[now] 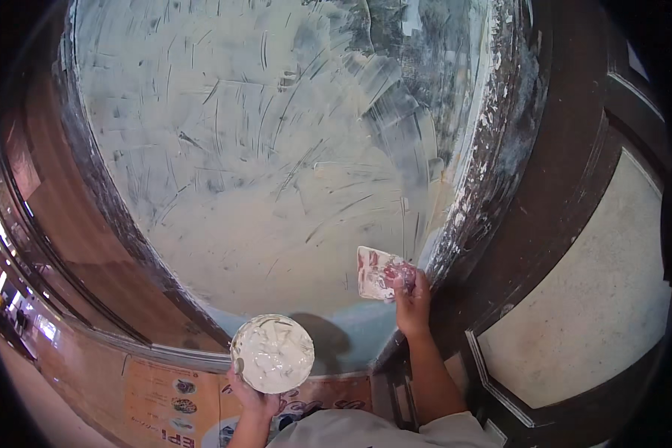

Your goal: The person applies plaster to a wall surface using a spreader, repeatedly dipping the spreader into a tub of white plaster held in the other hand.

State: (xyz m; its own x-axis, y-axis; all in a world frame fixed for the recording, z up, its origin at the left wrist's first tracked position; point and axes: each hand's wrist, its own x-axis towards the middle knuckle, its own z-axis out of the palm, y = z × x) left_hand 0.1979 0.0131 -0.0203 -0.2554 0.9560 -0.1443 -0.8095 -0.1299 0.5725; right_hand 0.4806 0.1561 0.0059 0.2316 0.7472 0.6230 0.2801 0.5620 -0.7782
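Observation:
My left hand [255,397] is closed round the side of a round tub of white putty [274,354], held up low in the view with its wet top facing me. In my right hand [412,301] is a flat putty spreader [376,273], red and smeared with white putty. Its blade is at the lower right of a wall panel [239,187]; whether it touches the surface I cannot tell. Uneven whitish putty with curved strokes coats most of that panel. Darker grey-green patches show at its upper right.
A dark frame [493,164] flecked with white edges the panel on the right. Beyond it is dark woodwork with a pale inset panel [582,299]. Brown wood [89,216] borders the left side. An orange printed sheet [168,403] lies below left.

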